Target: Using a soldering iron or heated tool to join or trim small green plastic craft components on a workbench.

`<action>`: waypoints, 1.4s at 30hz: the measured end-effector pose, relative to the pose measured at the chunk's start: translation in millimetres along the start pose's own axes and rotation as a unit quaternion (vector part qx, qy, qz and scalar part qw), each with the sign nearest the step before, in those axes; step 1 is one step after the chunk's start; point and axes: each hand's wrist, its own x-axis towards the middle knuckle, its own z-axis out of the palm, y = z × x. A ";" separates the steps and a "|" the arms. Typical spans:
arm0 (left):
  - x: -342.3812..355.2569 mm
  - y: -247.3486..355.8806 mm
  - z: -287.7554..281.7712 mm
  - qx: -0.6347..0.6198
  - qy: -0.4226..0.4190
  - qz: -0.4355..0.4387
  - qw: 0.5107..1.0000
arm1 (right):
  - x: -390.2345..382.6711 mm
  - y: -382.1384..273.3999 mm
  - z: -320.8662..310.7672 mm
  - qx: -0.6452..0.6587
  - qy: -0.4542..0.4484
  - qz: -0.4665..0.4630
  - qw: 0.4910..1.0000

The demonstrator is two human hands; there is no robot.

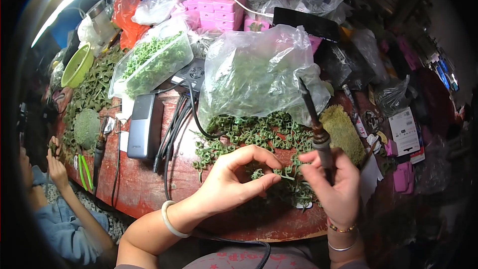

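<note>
Thumb and forefinger of the left hand (234, 177) pinch a small green crimped piece (285, 174) at three o'clock; the half-curled right hand (341, 182) holds a dark slender iron (318, 132) that, tilted while hot, could melt the translucent plastic bag (256, 67) at eleven o'clock.
</note>
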 end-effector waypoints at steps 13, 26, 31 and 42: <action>-0.5 7.4 -1.3 -0.118 -0.003 -0.049 0.992 | -52.7 24.2 -85.3 -0.486 0.223 -0.069 0.842; -0.2 5.7 4.2 0.032 0.069 -0.048 0.996 | -58.3 43.0 -22.9 -0.396 0.122 -0.210 0.885; -0.1 3.2 3.4 0.031 0.070 -0.041 0.996 | -57.7 43.9 -22.3 -0.397 0.114 -0.189 0.891; 0.3 -1.3 6.1 0.033 0.096 -0.009 0.995 | -56.4 40.5 -20.1 -0.422 0.095 -0.174 0.884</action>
